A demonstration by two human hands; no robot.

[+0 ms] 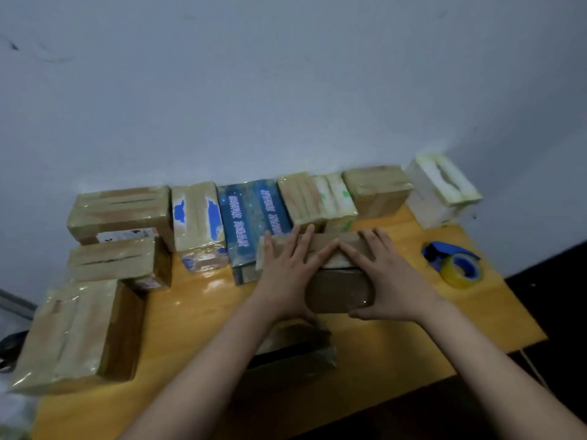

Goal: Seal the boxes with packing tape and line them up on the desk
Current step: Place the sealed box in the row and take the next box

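Risk: your left hand (pixel 287 271), right hand (pixel 386 274) press flat, fingers straight, on brown box (pixel 338 292); uneven push could skew blue box (pixel 251 214).

Plain brown on the cardboard box (pixel 340 289) under the left hand (pixel 286 274) and right hand (pixel 386 277), glossy all over. Just beyond the left fingertips, deep blue on the starry box (pixel 251 214), speckled, with pale lettering in strips. Further left of that hand, a patched box (pixel 197 214), white with ragged bright-blue blotches, then tan taped boxes (pixel 120 208) with a yellowish sheen. Beyond the right fingertips, a smudged box (pixel 338 196), white with green marks. Off to the right of the right hand, a blue tape dispenser (pixel 444 250) and a yellow tape roll (pixel 459 271) with a blue core. Warm orange-yellow desk (pixel 397 344) below, pale grey-blue wall (pixel 286 90) behind.
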